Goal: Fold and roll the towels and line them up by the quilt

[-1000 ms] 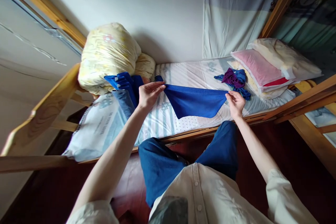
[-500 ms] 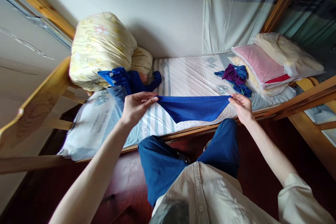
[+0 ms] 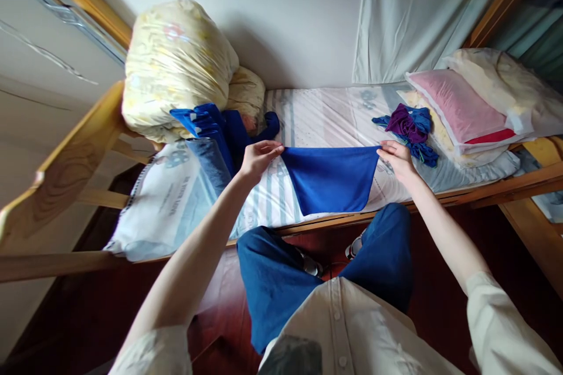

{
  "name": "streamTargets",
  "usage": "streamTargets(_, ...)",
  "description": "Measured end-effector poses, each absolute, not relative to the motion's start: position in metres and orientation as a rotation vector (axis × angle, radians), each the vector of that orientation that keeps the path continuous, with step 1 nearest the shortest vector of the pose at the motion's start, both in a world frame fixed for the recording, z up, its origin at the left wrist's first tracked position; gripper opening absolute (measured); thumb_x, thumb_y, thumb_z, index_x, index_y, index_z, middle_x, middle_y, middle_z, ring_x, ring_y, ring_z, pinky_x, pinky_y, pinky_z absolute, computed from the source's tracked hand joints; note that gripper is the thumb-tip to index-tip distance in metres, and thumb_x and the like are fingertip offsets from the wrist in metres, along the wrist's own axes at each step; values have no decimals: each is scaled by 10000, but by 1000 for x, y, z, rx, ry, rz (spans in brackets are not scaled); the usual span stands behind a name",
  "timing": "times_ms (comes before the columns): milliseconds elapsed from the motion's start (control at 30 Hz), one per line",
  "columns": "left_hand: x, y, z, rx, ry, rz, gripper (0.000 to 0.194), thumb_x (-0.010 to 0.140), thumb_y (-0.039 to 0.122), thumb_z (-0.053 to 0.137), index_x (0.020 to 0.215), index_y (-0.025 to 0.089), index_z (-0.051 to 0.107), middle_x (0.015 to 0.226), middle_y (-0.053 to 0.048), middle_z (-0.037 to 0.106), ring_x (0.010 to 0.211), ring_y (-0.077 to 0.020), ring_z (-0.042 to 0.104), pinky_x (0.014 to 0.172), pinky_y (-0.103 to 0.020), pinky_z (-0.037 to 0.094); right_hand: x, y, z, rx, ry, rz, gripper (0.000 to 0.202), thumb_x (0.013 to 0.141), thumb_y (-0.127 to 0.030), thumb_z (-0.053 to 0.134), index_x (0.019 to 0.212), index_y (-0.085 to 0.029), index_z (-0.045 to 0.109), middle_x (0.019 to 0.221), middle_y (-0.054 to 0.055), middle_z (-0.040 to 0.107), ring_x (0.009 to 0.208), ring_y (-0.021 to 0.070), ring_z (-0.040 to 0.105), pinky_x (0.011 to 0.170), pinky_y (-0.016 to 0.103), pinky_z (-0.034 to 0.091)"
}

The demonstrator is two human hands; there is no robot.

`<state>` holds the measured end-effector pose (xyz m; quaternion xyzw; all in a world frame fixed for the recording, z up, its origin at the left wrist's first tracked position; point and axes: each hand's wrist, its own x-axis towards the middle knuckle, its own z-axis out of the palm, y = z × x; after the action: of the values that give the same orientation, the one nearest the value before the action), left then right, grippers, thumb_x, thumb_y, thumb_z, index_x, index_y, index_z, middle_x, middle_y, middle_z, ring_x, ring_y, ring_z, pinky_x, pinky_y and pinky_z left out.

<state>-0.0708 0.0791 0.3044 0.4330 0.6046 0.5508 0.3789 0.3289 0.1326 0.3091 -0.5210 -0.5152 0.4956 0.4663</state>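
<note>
A plain blue cloth (image 3: 332,181) hangs stretched between my two hands, over the near edge of the bed. My left hand (image 3: 260,159) pinches its upper left corner between thumb and fingers. At the upper right corner, my right hand (image 3: 397,158) grips it the same way. The top edge runs nearly straight and the lower part drops loosely. Behind my left hand lie folded blue fabric pieces (image 3: 206,129) and a rolled grey-blue cloth (image 3: 210,163). A crumpled purple and blue cloth heap (image 3: 407,124) rests beyond my right hand.
The bed's mattress (image 3: 316,111) stands against the wall. A large yellow bundled quilt (image 3: 178,70) sits at its left end, pillows (image 3: 461,108) at the right. A wooden headboard (image 3: 74,164) rises on the left. My knees are close to the bed rail (image 3: 448,194).
Both hands have moved up slightly and a little closer together. More of the cloth now shows, hanging lower and flatter. The view has shifted slightly.
</note>
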Motion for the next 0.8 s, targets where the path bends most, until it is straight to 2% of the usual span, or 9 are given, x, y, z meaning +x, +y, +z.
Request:
streamTargets(100,-74,127,298,1160,1525,1514,721,483,659,948,908,105,768,781,-83,744,783,-212,714,714,-295,568,311,176,300,-1246,-1326,1073,545,641,-509,916,1041,-220,685,896,18,736,801,160,660,705,280,544)
streamTargets(200,-83,158,296,1255,1512,1652,687,593,613,923,1023,101,771,828,-80,751,850,-216,730,777,-303,580,302,204,295,-1183,-1372,937,471,737,-476,865,1103,-255,668,976,36,754,818,166,658,705,280,554)
streamTargets(300,-95,156,284,1358,1537,1694,635,697,576,882,1126,121,769,942,-97,775,935,-226,736,842,-325,583,304,210,280,-1148,-1440,845,441,792,-432,818,1156,-255,645,1010,41,761,807,161,653,694,270,546)
streamTargets(367,-101,139,263,1394,1595,1644,580,734,567,857,1124,144,781,986,-108,786,946,-231,733,856,-338,578,308,203,261,-1155,-1509,819,409,805,-402,782,1151,-236,643,1002,40,758,786,156,647,686,264,530)
streamTargets(500,-102,89,197,1405,1740,1401,528,750,570,813,1094,170,802,916,-107,795,830,-211,694,781,-327,552,312,171,199,-1236,-1646,906,300,790,-338,727,1054,-205,678,1010,65,753,784,160,655,695,271,515)
streamTargets(633,-85,42,123,1260,1812,1068,589,746,612,769,1141,176,773,859,-94,796,705,-188,644,661,-296,505,309,130,130,-1468,-1590,1194,223,693,-265,745,898,-197,687,901,52,742,793,177,668,756,298,545)
streamTargets(800,-63,1,63,953,1908,787,640,663,636,824,1099,177,726,802,-89,795,753,-240,719,708,-328,546,304,89,77,-1731,-1386,1490,252,601,-269,836,743,-202,639,688,2,681,644,154,635,628,267,540)
